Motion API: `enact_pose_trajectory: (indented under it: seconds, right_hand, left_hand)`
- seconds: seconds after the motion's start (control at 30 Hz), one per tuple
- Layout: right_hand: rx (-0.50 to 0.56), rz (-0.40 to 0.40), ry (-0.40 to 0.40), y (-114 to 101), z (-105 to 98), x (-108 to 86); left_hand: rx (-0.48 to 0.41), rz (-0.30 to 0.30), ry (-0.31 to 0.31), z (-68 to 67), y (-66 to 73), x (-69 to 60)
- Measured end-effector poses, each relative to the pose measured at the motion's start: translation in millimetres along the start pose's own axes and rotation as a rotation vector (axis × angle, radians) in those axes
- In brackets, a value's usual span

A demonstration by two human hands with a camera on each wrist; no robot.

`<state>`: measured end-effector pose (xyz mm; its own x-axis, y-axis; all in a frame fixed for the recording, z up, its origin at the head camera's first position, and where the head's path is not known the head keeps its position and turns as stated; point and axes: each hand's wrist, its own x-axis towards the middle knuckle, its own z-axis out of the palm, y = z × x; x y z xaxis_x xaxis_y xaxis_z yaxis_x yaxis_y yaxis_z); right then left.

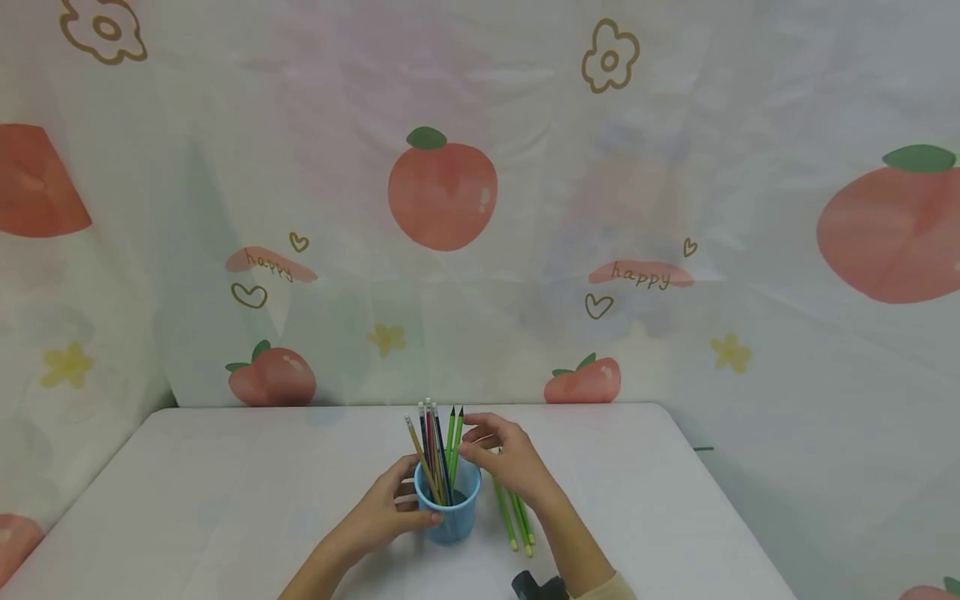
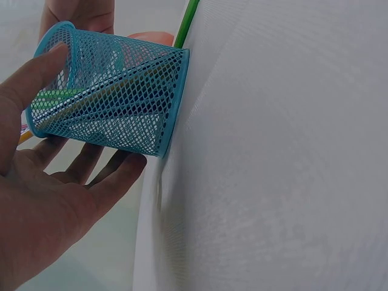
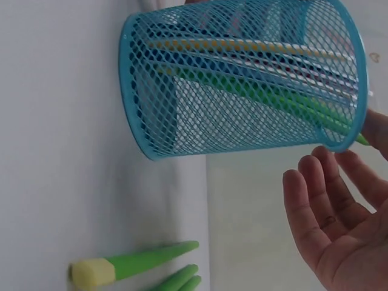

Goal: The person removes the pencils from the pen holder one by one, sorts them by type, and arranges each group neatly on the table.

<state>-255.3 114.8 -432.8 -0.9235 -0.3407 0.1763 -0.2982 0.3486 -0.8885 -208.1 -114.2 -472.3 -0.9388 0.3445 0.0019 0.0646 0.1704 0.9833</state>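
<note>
Mesh cup (image 1: 450,528) in light blue, upright on the white counter (image 1: 247,492), grasped by the left hand (image 1: 382,512): thumb on the near side close to the rim, fingers round the far side. Inside, a yellow pencil (image 1: 415,440) and several darker pencils (image 1: 443,454), eraser ends up, beside two upright green pencils (image 1: 458,433) with black points up. Right hand (image 1: 513,462) right beside the tops of that green pair, fingers loosely bent; cannot tell whether pinching one or merely next to it. On the counter just right of the cup, several loose green pencils (image 1: 504,510), pale ends at the near side.

Pencils probably light, stiff and smooth, apt to roll on a flat surface, fragile only at the points; best taken mid-shaft between thumb and forefinger. Cup probably light too, with some give in the mesh, and easily tipped by a knock at the rim; best steadied round the wall, clear of the open mouth.
</note>
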Motion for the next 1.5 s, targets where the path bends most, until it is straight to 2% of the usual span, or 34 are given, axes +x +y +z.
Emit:
enact_pose_trajectory:
  seconds: [0.37, 0.87, 1.27, 1.5]
  right_hand:
    - [-0.066, -0.031, -0.014, 3, 9, -0.7]
    - [-0.085, -0.015, -0.012, 5, 4, 0.8]
    - [0.143, -0.027, -0.057, -11, -14, -1.6]
    - [0.233, -0.086, -0.104, -18, -37, -0.4]
  left_hand:
    - [0.007, -0.02, 0.008, 1.8, 2.2, -0.4]
    - [0.002, -0.019, 0.006, 1.7, 3.3, -0.7]
    - [-0.008, -0.029, 0.004, -0.1, 2.2, 0.0]
    - [-0.003, -0.035, 0.01, 1.3, 0.9, 1.1]
